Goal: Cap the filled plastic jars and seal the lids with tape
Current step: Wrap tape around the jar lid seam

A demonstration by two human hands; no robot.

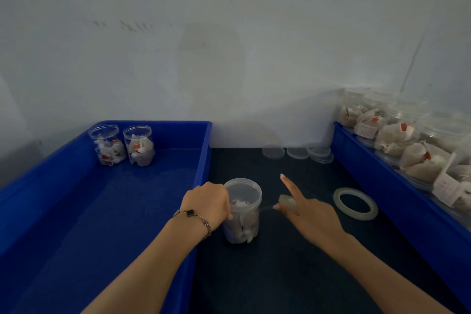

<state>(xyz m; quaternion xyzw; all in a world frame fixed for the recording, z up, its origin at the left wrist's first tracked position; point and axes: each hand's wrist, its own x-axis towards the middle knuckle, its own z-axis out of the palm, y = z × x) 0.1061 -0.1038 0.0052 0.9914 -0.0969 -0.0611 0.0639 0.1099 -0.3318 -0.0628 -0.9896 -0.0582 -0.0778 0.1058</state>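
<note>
Capped plastic jar (242, 211) stands upright on the dark work surface (280, 275), centre of view, just right of the near corner of the left blue tray (102, 211). Jar is translucent, filled with pale sachets; lid (242, 190) is seated on top. Left hand (209, 202) comes in from the lower left and grips the jar at its left side near the lid edge, fingers curled round the far side and mostly hidden behind the hand; a beaded bracelet (196, 219) sits on that wrist. Right hand (309, 214) lies just right of the jar, not touching it: index finger extended straight and pointing up and away, thumb and remaining fingers pinching a small roll of clear tape (287, 201). A thin strip of tape (267, 208) runs taut from that roll to the jar wall just under the lid, so the jar sits between the two hands, joined to the right one only by the strip. A second, larger tape ring (355, 202) lies flat on the surface to the right of the right hand, apart from it. Several loose clear lids (298, 152) rest at the far edge of the surface near the wall. Two capped, filled jars (122, 144) stand side by side in the far corner of the left tray. Right blue tray (382, 173) holds many filled jars (407, 140) lying on their sides.
</note>
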